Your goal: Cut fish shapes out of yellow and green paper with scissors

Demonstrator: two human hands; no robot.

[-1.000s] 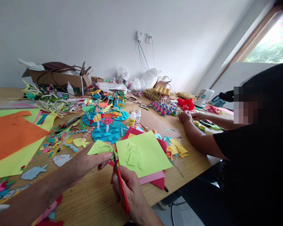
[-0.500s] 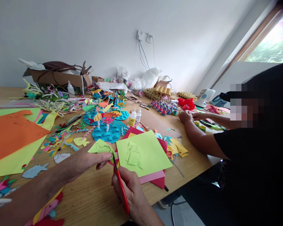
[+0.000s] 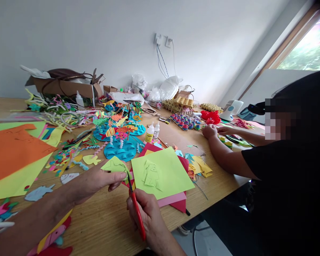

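Note:
My left hand (image 3: 98, 180) pinches a small piece of light green paper (image 3: 114, 165) with a pencilled outline, held just above the wooden table (image 3: 109, 224). My right hand (image 3: 146, 217) grips red-handled scissors (image 3: 137, 209), whose blades point up and meet the paper's right edge. Right beside them lies a light green sheet (image 3: 162, 172) with cut shapes on it, stacked on pink and red sheets.
A person in black (image 3: 288, 167) sits at the right with both forearms on the table. Orange and green sheets (image 3: 13, 156) lie at the left. Blue foam discs with paper fish (image 3: 120, 140), glue bottles (image 3: 152, 132), pipe cleaners, a cardboard box (image 3: 64, 87) and egg trays crowd the far side.
My left hand has shifted the green paper slightly left and turned it a little against the blades. The right hand with the scissors stays almost where it was.

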